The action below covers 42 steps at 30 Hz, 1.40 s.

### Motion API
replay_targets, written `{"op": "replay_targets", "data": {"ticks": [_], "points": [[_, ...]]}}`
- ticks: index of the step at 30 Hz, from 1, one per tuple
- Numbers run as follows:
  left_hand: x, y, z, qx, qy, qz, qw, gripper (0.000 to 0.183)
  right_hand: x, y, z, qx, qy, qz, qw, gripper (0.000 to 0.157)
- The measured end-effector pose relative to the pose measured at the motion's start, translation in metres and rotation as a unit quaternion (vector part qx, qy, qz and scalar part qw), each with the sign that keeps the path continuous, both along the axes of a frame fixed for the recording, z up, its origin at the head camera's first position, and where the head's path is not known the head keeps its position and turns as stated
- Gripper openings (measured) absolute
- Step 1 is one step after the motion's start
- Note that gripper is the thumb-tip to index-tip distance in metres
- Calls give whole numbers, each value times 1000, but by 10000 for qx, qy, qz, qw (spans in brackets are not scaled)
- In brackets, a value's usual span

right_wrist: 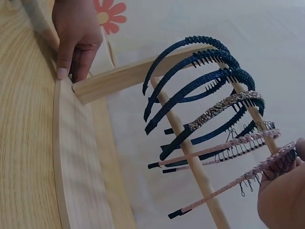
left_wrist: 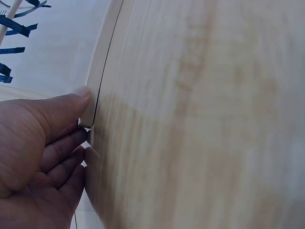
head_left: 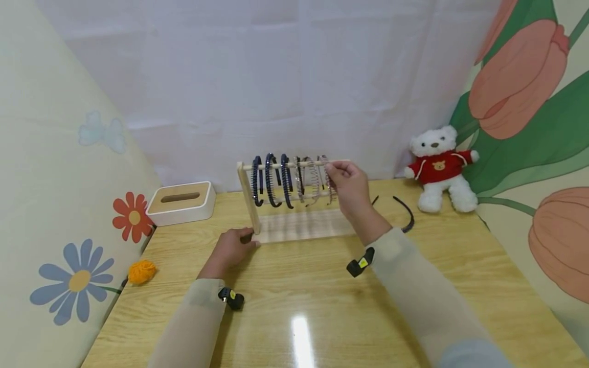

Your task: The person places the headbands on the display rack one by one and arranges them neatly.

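Note:
A wooden headband rack stands on the table, with a post at its left end and two rods. Near that post my left hand holds the corner of the base, thumb against its edge in the left wrist view. My right hand pinches the top of a pink headband at the right of the upper rod. Left of it hang another pink headband, a glittery headband and several dark blue headbands. The right post is hidden behind my right hand.
A black headband lies on the table behind my right forearm. At the back right sits a white teddy bear in a red top. A tissue box stands back left, and an orange scrunchie-like bundle lies at the left edge.

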<state>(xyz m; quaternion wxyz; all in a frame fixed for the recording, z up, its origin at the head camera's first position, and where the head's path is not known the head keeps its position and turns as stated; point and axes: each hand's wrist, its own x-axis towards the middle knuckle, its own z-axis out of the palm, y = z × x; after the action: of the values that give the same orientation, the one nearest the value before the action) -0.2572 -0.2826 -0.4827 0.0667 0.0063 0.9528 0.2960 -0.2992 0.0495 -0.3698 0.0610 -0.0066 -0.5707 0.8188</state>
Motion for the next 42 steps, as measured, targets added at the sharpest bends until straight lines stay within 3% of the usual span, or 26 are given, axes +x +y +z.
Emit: {"op": "replay_targets", "data": {"ticks": [12,25,42], "points": [[-2,2,0,8,-8,-49,10000,56,-1,-7,-5,61,61,-143,9999,9],[-3,3,-2,-35,10,-19,10000,56,-2,-8,-8,-37,212,43,9998,13],[-8,-1,-6,-101,-45,-13,9999,57,1,0,-19,937,524,-67,9942,25]]}}
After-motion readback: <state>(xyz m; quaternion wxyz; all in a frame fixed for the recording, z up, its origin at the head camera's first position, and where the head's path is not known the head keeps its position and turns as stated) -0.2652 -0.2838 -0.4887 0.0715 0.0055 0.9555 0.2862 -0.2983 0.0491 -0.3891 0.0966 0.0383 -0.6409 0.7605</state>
